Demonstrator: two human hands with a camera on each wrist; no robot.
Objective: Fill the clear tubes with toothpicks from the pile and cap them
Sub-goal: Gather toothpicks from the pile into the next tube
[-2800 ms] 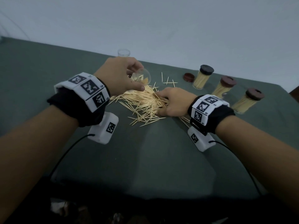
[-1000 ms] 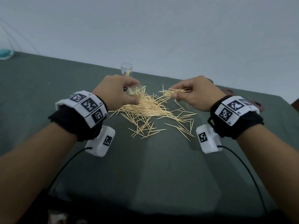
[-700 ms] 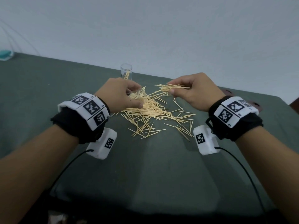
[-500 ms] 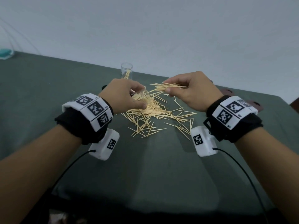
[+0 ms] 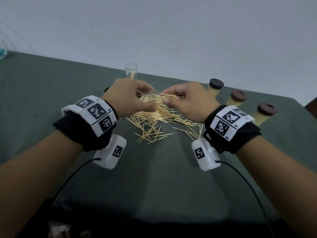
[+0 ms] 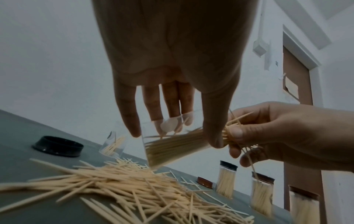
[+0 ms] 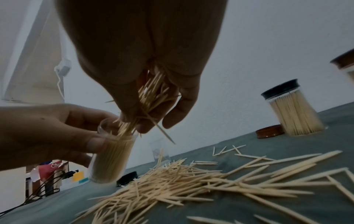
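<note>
A: What has the left hand (image 5: 127,97) got?

B: Its fingers and thumb are curled round a clear plastic tube (image 6: 172,144), tilted with its open mouth toward the right hand (image 5: 190,102), held just above the loose pile of pale wooden toothpicks (image 5: 157,121) on the grey-green cloth-covered table (image 5: 154,177). The tube is already partly packed.

A: And the right?

B: It pinches a bundle of toothpicks (image 7: 147,97) between thumb and fingers, the tips entering the tube's mouth. One stick hangs loose below the bundle.

A: What else sits near the pile?

B: Beyond it, a second clear tube (image 5: 131,72) stands upright, uncapped, with a few sticks. A black cap (image 6: 57,146) lies left of the pile. To the pile's right stand three filled, capped tubes (image 5: 236,100), one with a black lid and two with brown, and a loose brown cap (image 7: 270,131) beside the black-lidded one.
</note>
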